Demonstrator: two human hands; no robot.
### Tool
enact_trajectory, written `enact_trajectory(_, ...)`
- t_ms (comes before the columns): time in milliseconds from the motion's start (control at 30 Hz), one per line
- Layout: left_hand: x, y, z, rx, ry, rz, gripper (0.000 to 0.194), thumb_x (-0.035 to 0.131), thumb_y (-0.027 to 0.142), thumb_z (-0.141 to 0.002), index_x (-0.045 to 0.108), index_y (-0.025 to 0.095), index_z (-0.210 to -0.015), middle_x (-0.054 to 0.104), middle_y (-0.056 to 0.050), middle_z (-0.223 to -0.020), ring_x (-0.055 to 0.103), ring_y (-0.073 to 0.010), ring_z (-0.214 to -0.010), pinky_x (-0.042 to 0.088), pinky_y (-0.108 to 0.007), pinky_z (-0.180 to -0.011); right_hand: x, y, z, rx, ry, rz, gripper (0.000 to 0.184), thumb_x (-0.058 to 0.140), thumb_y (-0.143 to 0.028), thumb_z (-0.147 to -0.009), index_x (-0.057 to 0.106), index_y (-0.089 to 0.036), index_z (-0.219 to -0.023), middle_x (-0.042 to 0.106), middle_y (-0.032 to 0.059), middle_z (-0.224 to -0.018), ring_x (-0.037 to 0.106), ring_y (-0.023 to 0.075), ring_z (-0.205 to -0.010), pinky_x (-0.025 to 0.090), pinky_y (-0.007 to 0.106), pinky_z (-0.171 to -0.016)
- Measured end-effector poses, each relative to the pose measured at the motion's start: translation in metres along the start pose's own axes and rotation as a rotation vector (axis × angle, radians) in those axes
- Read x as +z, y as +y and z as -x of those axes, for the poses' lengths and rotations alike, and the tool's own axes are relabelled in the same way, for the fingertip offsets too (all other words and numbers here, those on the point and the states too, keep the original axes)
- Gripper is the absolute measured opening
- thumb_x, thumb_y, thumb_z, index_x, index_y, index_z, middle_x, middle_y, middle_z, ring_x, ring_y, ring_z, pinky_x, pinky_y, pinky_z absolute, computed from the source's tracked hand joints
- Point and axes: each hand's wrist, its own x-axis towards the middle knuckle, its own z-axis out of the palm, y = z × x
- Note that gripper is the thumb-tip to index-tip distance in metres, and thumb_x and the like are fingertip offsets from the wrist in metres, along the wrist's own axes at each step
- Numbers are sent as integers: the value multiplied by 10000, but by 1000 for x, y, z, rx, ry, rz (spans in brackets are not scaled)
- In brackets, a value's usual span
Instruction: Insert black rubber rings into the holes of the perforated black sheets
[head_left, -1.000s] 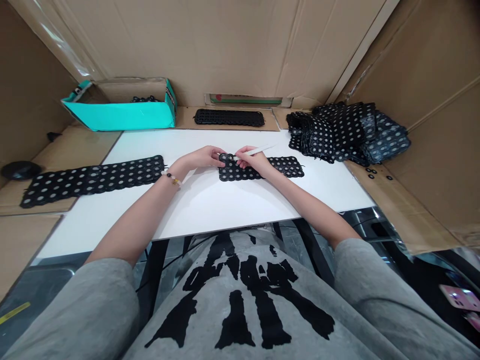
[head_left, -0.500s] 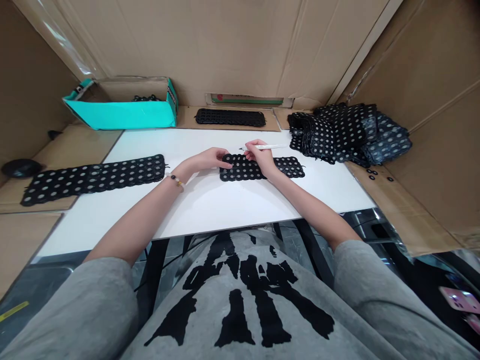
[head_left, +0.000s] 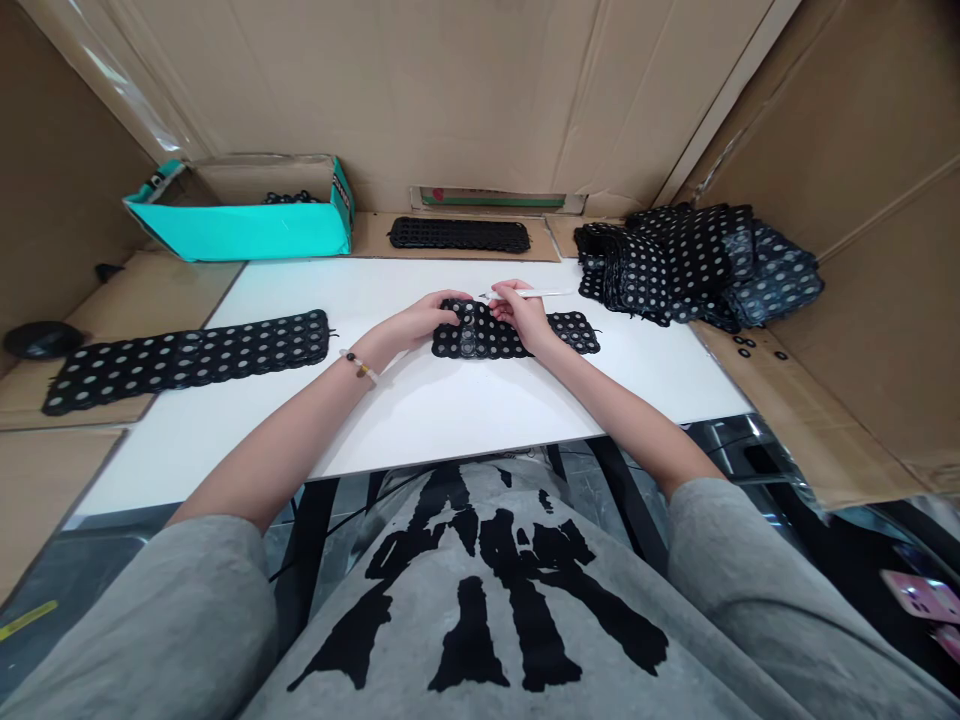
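Observation:
A short black strip of joined round rings with pale centres lies across the white board in front of me. My left hand pinches its left end, thumb on top and fingers behind the far edge. That end looks slightly raised. In my right hand is a slim white pen-like tool, held like a pen, its dark tip pointing left just above the strip's far edge. Whether the tip touches the strip I cannot tell. The right hand covers part of the strip's middle.
A longer dotted strip lies at left, near a black oval object. Behind stand a turquoise box with black rings inside and a flat black strip. At right are piled dotted strips and loose rings. Cardboard walls surround the board.
The short strip has shifted slightly left, and its left end has come up. My left thumb and fingers have closed on that end. The right hand has barely moved with the tool.

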Motion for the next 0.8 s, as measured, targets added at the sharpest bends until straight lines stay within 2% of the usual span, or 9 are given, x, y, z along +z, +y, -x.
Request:
enact_trajectory(100, -8, 7, 3, -21, -62, -37, 548, 690, 235, -620, 698, 183, -1166, 719, -89, -1157, 655, -276, -1083, 524, -381, -923, -2, 6, -3, -40, -55, 59, 278, 710, -466, -881, 635, -233, -1012, 728, -22, -817, 610, 74, -605, 470, 180, -564)
enact_trajectory(200, -19, 13, 8, -35, -138, -119, 485, 767, 283, -642, 734, 191, -1117, 752, -86, -1080, 678, -281, -1066, 541, -385, -912, -5, 13, -4, -148, -154, 227, 331, 635, -524, -929, 651, -253, -1118, 747, -2, -938, 589, 83, -594, 479, 215, -580)
enact_trajectory(333, -27, 16, 9, -18, -203, -152, 412, 840, 364, -630, 763, 198, -999, 764, -82, -961, 691, -280, -983, 560, -373, -823, -7, 14, 3, -335, -245, 452, 356, 601, -578, -952, 668, -267, -1113, 681, -15, -836, 558, 131, -643, 523, 280, -762)
enact_trajectory(500, -35, 11, 5, -157, -170, -300, 323, 903, 412, -564, 706, 188, -688, 696, -87, -750, 672, -285, -788, 541, -402, -720, -7, 6, 12, -391, -234, 537, 386, 530, -628, -978, 633, -266, -1067, 517, -37, -658, 526, 175, -677, 487, 309, -826)
enact_trajectory(600, -43, 9, 3, -196, -241, -363, 330, 901, 449, -551, 694, 197, -599, 664, -80, -666, 621, -250, -668, 518, -398, -666, -6, 4, 13, -379, -251, 545, 385, 508, -627, -987, 617, -271, -1088, 492, -42, -627, 508, 182, -658, 479, 310, -809)
enact_trajectory(700, -49, 10, 3, -211, -330, -407, 354, 900, 487, -531, 684, 207, -536, 630, -69, -593, 546, -207, -579, 492, -381, -618, -5, 2, 15, -373, -235, 519, 410, 519, -640, -975, 623, -266, -1108, 550, -27, -682, 512, 176, -652, 479, 306, -806)
enact_trajectory(800, -49, 14, 5, -235, -330, -391, 365, 919, 465, -512, 656, 212, -503, 598, -52, -548, 515, -187, -541, 484, -367, -593, -4, 1, 17, -413, -196, 484, 443, 520, -660, -963, 637, -261, -1115, 640, 11, -852, 549, 175, -724, 479, 306, -851)
